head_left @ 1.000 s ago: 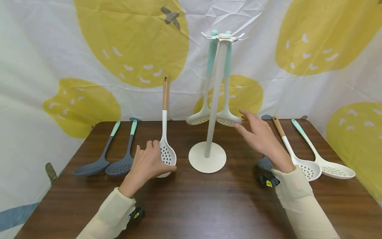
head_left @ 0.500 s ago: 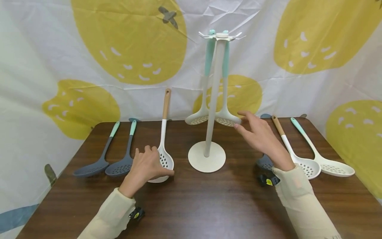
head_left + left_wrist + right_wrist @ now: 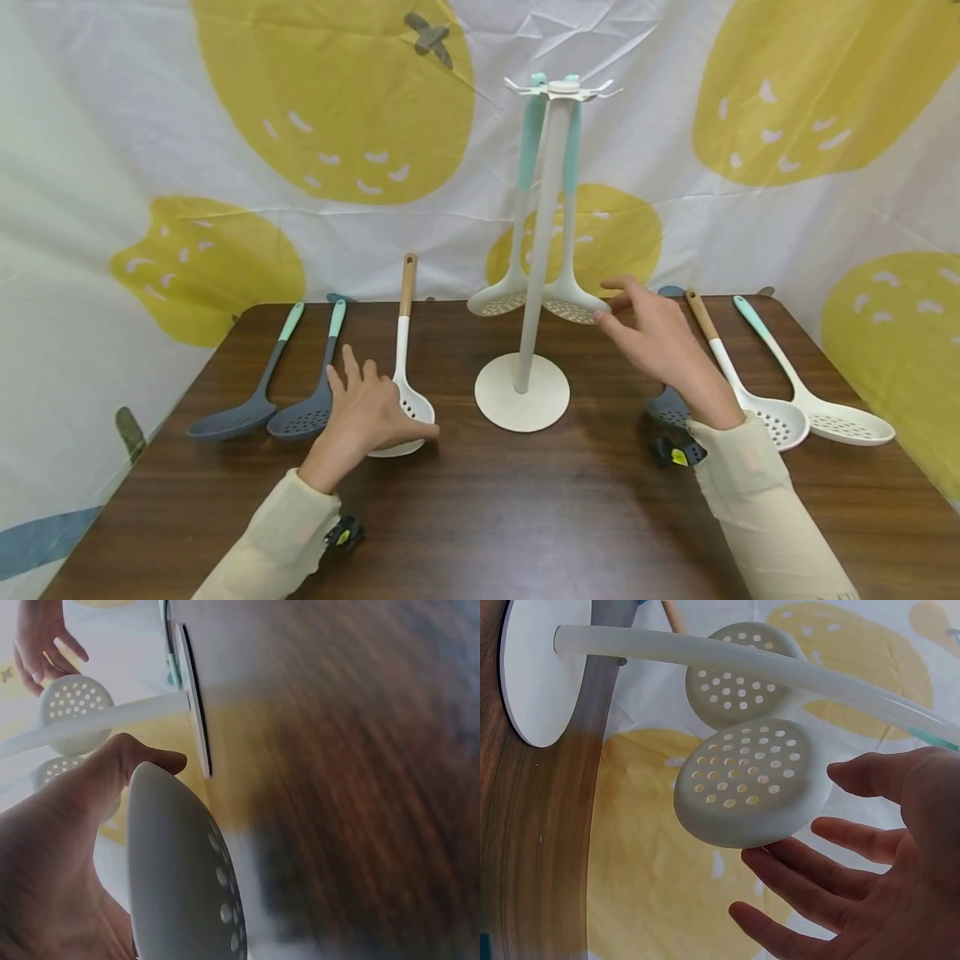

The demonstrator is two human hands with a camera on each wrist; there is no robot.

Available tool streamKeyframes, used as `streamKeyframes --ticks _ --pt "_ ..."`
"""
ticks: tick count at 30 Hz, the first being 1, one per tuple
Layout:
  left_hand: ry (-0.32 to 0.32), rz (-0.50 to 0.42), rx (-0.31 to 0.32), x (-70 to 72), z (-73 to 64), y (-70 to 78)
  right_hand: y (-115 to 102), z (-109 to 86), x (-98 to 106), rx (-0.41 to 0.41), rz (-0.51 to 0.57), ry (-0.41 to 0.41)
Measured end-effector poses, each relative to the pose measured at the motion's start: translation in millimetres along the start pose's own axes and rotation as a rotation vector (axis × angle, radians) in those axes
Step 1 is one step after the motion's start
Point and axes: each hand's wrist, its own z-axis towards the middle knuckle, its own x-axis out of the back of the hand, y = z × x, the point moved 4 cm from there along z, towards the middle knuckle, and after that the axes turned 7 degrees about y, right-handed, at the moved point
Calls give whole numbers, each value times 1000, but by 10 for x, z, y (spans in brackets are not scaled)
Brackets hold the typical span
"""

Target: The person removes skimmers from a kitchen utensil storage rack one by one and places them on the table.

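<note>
My left hand [image 3: 367,412] is at the bowl of a white skimmer [image 3: 415,406] with a wooden handle, left of the stand. Its fingers are spread apart, and the thumb stretches along the bowl's near end. Seen from the left wrist, that bowl [image 3: 176,862] stands edge-on beside the thumb. My right hand [image 3: 652,342] has loose, parted fingers at the edge of a cream skimmer [image 3: 573,307] with a mint handle. This skimmer and a second cream one [image 3: 501,297] hang from the white stand [image 3: 522,408]. In the right wrist view, fingertips meet the nearer bowl's rim [image 3: 742,836].
Two dark grey skimmers with mint handles, the outer one [image 3: 232,419] and the inner one [image 3: 302,417], lie on the brown table [image 3: 517,517] at left. At right lie a white wooden-handled skimmer [image 3: 780,423], a cream one [image 3: 847,425] and a partly hidden grey one [image 3: 667,408].
The wooden-handled skimmer's handle has come down toward the table, beside my left hand. The left fingers have spread and lifted from its bowl. My right hand has hardly moved.
</note>
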Motion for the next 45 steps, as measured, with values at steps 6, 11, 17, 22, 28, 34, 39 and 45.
streamKeyframes --ticks 6,11,17,22,28,34,39,45 --pt "-41 -13 -8 -3 1 -22 -5 6 12 9 14 35" --pt "-88 -1 -7 -4 -7 -29 -17 6 11 51 11 82" --pt "-124 3 6 12 -21 -35 -45 -19 10 73 -19 90" --pt "-156 7 8 29 -30 -43 -66 -30 24 71 -45 81" --pt "-187 -2 14 49 -30 -60 -91 -38 32 93 -55 75" --pt "-200 -6 13 60 -23 -71 -122 -48 39 118 -74 64" --pt "-208 -5 8 66 -21 -73 -139 -50 32 128 -92 50" --pt "-231 7 -5 84 -43 -48 -173 -48 28 144 -102 62"
